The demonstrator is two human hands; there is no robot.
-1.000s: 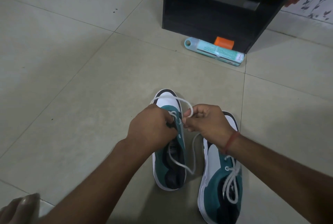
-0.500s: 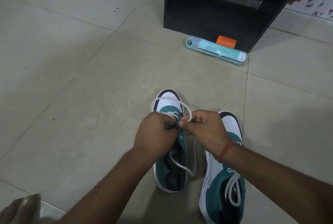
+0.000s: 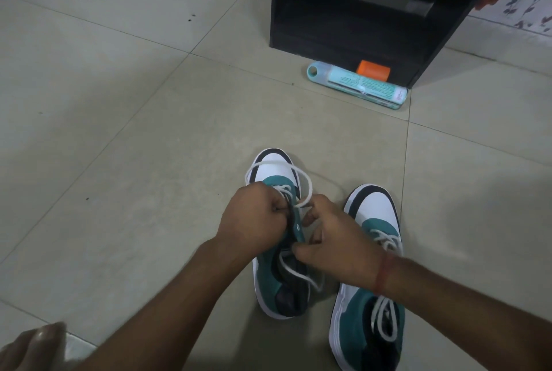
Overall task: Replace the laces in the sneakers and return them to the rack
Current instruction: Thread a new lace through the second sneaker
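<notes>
On the tiled floor (image 3: 119,146), the right hand (image 3: 337,248) pinches the white lace (image 3: 294,272) over the opening of the left sneaker (image 3: 279,251), while the left hand (image 3: 254,215) grips the same shoe's tongue and eyelet edge. Just beside it stands the laced right sneaker (image 3: 370,281). Farther off, a teal tube (image 3: 358,85) and an orange cap (image 3: 373,70) lie at the foot of the black rack (image 3: 358,12).

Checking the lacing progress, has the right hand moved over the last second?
Yes. The right hand has dropped from the left sneaker's upper eyelets toward its heel.
</notes>
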